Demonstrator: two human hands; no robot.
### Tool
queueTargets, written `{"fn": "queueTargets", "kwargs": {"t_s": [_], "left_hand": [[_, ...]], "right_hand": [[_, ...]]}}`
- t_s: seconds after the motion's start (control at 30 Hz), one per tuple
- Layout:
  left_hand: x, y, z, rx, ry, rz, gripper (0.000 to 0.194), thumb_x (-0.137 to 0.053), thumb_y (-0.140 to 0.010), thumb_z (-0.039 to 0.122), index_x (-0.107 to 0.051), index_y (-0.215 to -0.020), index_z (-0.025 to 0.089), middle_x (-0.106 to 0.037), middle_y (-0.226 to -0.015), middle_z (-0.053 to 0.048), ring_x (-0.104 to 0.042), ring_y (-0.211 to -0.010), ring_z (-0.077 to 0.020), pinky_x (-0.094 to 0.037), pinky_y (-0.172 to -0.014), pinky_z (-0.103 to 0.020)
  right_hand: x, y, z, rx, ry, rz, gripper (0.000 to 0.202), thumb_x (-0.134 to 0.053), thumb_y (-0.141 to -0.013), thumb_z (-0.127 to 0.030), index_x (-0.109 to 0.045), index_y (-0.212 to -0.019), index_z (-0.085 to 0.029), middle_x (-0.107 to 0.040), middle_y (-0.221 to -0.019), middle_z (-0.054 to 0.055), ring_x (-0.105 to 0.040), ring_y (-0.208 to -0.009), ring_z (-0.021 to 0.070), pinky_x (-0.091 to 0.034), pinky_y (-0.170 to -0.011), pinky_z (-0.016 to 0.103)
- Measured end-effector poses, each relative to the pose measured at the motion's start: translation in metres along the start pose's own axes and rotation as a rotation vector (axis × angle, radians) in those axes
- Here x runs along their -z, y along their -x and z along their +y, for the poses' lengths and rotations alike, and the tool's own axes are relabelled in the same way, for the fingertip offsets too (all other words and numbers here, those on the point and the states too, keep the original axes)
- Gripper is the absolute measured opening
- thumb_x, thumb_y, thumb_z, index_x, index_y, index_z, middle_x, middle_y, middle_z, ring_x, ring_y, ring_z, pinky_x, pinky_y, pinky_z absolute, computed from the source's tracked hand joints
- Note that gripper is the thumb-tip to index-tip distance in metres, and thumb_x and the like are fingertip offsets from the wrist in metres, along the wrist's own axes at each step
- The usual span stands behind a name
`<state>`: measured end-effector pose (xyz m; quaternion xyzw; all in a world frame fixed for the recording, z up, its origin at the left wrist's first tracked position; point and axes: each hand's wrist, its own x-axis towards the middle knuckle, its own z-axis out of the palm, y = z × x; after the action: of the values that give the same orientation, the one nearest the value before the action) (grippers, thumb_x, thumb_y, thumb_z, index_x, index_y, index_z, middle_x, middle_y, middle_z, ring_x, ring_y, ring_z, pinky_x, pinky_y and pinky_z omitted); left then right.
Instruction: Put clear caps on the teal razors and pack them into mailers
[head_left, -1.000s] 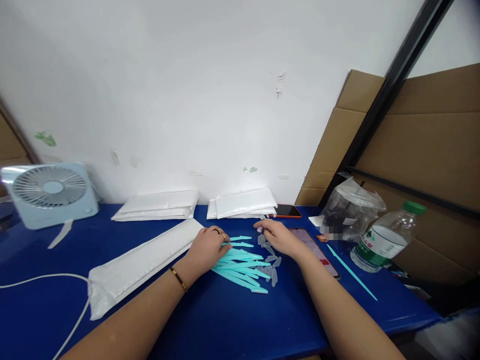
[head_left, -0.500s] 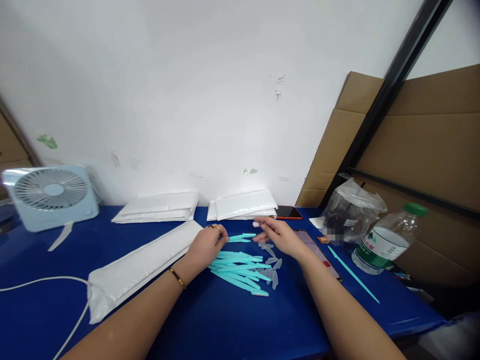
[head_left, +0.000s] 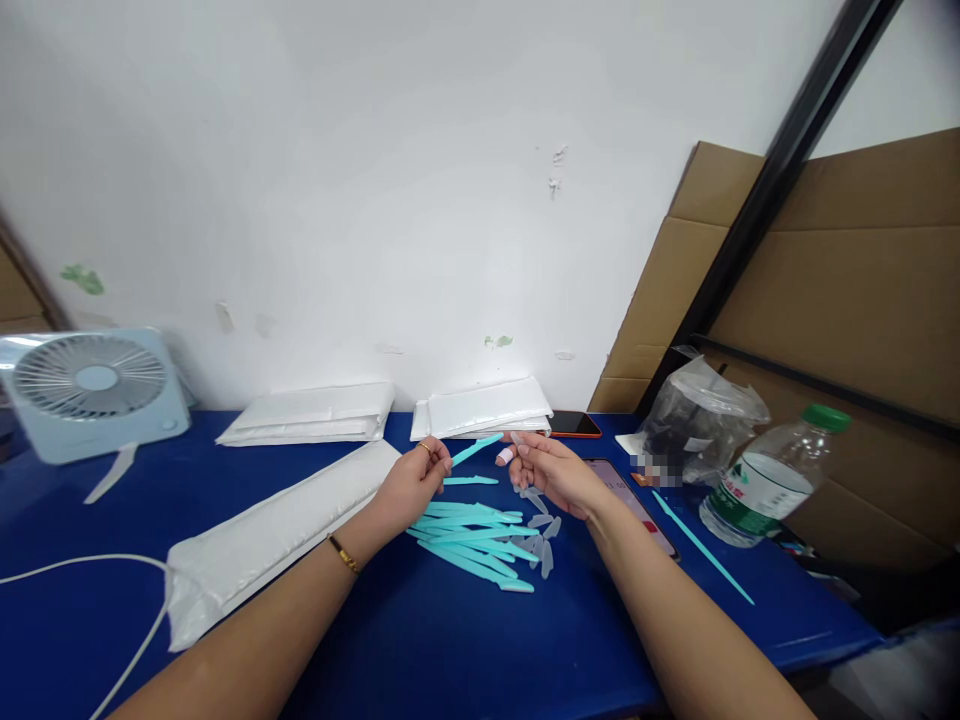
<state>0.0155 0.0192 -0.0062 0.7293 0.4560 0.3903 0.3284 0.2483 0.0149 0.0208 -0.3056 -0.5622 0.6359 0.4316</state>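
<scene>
Between the fingers of my left hand [head_left: 421,478] is a turquoise eyebrow razor [head_left: 478,448], its blade end pointing right and slightly up. My right hand [head_left: 551,470] pinches a small translucent blade cap [head_left: 516,438] just right of the razor's tip; the two look slightly apart. White tape wraps one finger of that hand. Below my hands lies a loose pile of turquoise eyebrow razors [head_left: 472,535], blade ends to the right. One more razor [head_left: 472,481] lies above the pile. Several translucent caps [head_left: 546,555] are scattered at the pile's right side.
A long white padded packet [head_left: 277,540] lies left, with folded white packets [head_left: 307,412] along the wall. A light-blue fan [head_left: 97,395] and white cable [head_left: 154,640] are at left. Right are a phone [head_left: 630,505], a lone razor [head_left: 701,545], a plastic bag [head_left: 697,415] and a bottle [head_left: 772,480].
My left hand has lifted one razor off the table and tilted its blade end up. My right hand has closed on a cap and come nearer to the razor's tip.
</scene>
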Motion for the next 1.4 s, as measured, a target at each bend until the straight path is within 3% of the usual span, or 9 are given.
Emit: {"fn": "queueTargets", "kwargs": {"t_s": [0.13,0.33,0.5,1.03,1.23,1.4], "left_hand": [[0.002,-0.001,0.002,-0.011,0.006,0.035,0.017,-0.042,-0.082,0.035,-0.047,-0.080,0.019,-0.048,-0.065,0.003,-0.046,-0.056,-0.0106,-0.038,-0.055,-0.023],[0.003,-0.001,0.002,-0.030,-0.032,0.054,0.016,-0.042,-0.082,0.034,-0.050,-0.081,0.019,-0.049,-0.067,0.003,-0.045,-0.062,-0.0113,-0.037,-0.060,-0.023],[0.002,-0.001,-0.001,-0.037,-0.066,0.046,0.019,-0.041,-0.083,0.036,-0.051,-0.082,0.020,-0.050,-0.068,0.003,-0.046,-0.064,-0.0121,-0.038,-0.061,-0.023],[0.000,0.000,-0.003,-0.057,-0.088,0.027,0.018,-0.042,-0.083,0.036,-0.051,-0.081,0.020,-0.047,-0.066,0.003,-0.045,-0.063,-0.0120,-0.038,-0.061,-0.023],[0.000,0.000,-0.002,-0.049,-0.084,0.008,0.018,-0.042,-0.083,0.035,-0.052,-0.083,0.020,-0.050,-0.070,0.002,-0.048,-0.066,-0.0126,-0.039,-0.063,-0.024],[-0.001,0.001,-0.003,-0.070,-0.051,-0.086,0.019,-0.042,-0.084,0.035,-0.051,-0.083,0.019,-0.050,-0.070,0.002,-0.049,-0.066,-0.0124,-0.041,-0.063,-0.024]], "right_hand": [[0.001,-0.002,0.000,0.002,0.072,0.052,0.033,-0.062,-0.077,-0.034,-0.061,-0.105,-0.016,-0.064,-0.093,0.009,-0.059,-0.063,0.0112,-0.044,-0.057,0.024],[0.008,-0.005,0.004,0.089,0.215,0.212,0.032,-0.068,-0.070,-0.033,-0.068,-0.097,-0.015,-0.065,-0.076,0.005,-0.055,-0.057,0.0094,-0.042,-0.054,0.023],[0.012,-0.005,0.006,0.182,0.284,0.272,0.030,-0.070,-0.068,-0.031,-0.069,-0.095,-0.016,-0.065,-0.067,0.003,-0.058,-0.063,0.0120,-0.045,-0.062,0.026],[0.006,-0.003,0.004,0.191,0.395,0.231,0.032,-0.065,-0.072,-0.039,-0.069,-0.095,-0.016,-0.068,-0.071,0.006,-0.061,-0.067,0.0152,-0.046,-0.065,0.029],[0.008,-0.003,0.009,0.186,0.442,0.152,0.031,-0.061,-0.076,-0.038,-0.067,-0.097,-0.016,-0.067,-0.074,0.006,-0.062,-0.073,0.0161,-0.047,-0.068,0.030],[0.002,-0.001,0.007,0.141,0.466,0.030,0.034,-0.063,-0.074,-0.039,-0.068,-0.098,-0.016,-0.068,-0.074,0.006,-0.062,-0.070,0.0159,-0.048,-0.068,0.031]]}}
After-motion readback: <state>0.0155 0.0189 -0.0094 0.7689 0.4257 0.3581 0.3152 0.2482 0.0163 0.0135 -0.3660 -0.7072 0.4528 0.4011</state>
